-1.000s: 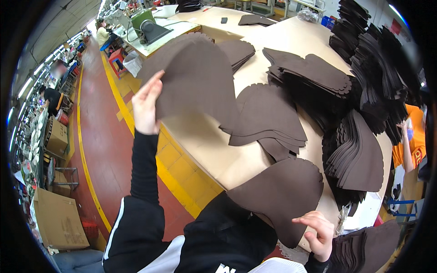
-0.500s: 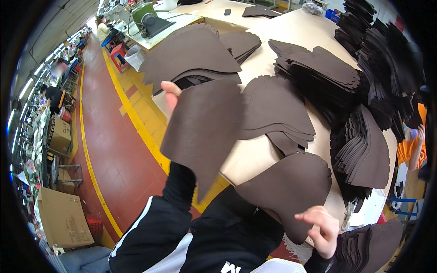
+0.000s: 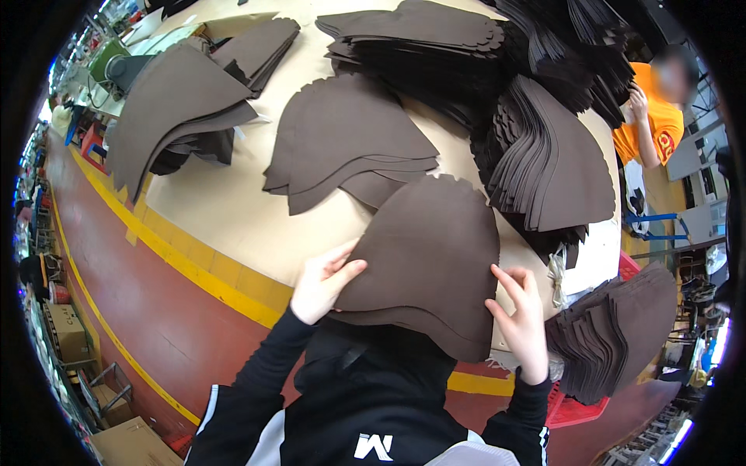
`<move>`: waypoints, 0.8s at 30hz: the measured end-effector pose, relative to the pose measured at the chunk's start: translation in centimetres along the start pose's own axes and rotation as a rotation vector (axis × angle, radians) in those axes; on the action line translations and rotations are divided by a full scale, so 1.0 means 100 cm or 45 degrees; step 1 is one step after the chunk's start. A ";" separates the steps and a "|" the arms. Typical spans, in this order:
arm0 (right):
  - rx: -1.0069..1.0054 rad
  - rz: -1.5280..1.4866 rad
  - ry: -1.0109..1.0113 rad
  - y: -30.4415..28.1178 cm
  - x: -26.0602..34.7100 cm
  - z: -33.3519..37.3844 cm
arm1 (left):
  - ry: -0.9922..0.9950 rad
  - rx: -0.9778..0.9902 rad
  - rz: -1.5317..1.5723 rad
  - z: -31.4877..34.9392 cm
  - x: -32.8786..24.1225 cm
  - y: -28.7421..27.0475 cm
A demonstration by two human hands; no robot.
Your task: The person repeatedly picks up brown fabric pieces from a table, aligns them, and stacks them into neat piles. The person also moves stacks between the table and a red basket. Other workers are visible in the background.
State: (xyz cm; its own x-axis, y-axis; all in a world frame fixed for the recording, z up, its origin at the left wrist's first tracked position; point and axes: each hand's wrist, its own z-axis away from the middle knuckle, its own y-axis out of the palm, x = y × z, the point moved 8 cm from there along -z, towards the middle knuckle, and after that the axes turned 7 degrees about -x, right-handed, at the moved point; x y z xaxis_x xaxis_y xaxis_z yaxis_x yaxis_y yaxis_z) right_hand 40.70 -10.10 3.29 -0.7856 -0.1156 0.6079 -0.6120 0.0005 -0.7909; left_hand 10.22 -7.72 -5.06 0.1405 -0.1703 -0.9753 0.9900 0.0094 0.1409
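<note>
Two dark brown leather-like cut panels (image 3: 427,248) lie in front of me, one over the other, scalloped along the far edge. Their near edges overhang the table's edge toward my body. My left hand (image 3: 322,286) is closed on the panels' left edge, thumb on top and some fingers hidden beneath. At the right edge, my right hand (image 3: 519,314) holds them with thumb and index fingertips spaced along the border; its other fingers are partly hidden. Just beyond lies a small stack of similar panels (image 3: 350,132), its layers fanned at the near side.
Thicker stacks of brown pieces stand on the pale table (image 3: 225,221): a tall one (image 3: 420,46) behind, a fanned one (image 3: 559,155) at right and another (image 3: 186,93) at left. More panels (image 3: 614,334) sit in a red crate (image 3: 575,408). A person in orange (image 3: 657,116) is at far right.
My left hand has come down and right from its raised position with a panel, which now lies over the other one. My right hand has moved up to the panels' right edge. The view has turned right.
</note>
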 end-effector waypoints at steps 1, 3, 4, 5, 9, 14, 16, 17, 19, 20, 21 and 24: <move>-0.155 0.092 -0.093 -0.005 0.009 0.001 | -0.049 0.009 -0.008 0.002 -0.002 -0.005; -0.294 0.213 -0.323 -0.006 0.036 0.002 | -0.122 0.045 -0.035 0.002 -0.004 -0.008; -0.280 0.235 -0.462 -0.005 0.058 -0.001 | -0.168 0.047 -0.072 0.002 -0.003 -0.008; -0.121 0.125 -0.648 0.007 0.083 -0.003 | -0.213 0.060 -0.115 0.000 -0.003 -0.008; 0.356 0.140 -0.975 0.090 0.110 0.009 | -0.161 0.129 -0.080 -0.005 0.004 -0.007; 0.169 0.409 -0.794 0.072 0.080 -0.056 | -0.181 0.073 -0.006 -0.001 0.003 -0.011; 0.129 0.358 -0.627 0.061 0.056 -0.079 | -0.236 0.100 0.003 -0.003 0.004 -0.009; 0.169 0.406 -0.560 0.056 0.045 -0.089 | -0.249 0.106 0.006 -0.004 0.006 -0.009; 0.127 0.233 -0.367 0.044 0.027 -0.104 | -0.236 0.113 0.026 -0.004 0.006 -0.008; 0.116 0.221 -0.268 0.042 0.023 -0.105 | -0.210 0.115 0.043 -0.004 0.003 -0.007; 0.104 0.210 -0.166 0.037 0.022 -0.105 | -0.183 0.116 0.061 -0.003 0.001 -0.007; -0.155 0.419 -0.448 0.041 0.059 -0.074 | -0.181 0.104 0.067 -0.002 0.005 -0.008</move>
State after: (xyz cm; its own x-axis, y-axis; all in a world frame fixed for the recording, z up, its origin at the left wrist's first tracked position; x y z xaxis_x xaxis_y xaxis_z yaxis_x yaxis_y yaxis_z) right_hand 32.84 -3.45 4.15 -0.8735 -0.4179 0.2499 -0.3593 0.2066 -0.9101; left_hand 9.54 -7.64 -5.67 0.1829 -0.3093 -0.9332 0.9760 -0.0571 0.2102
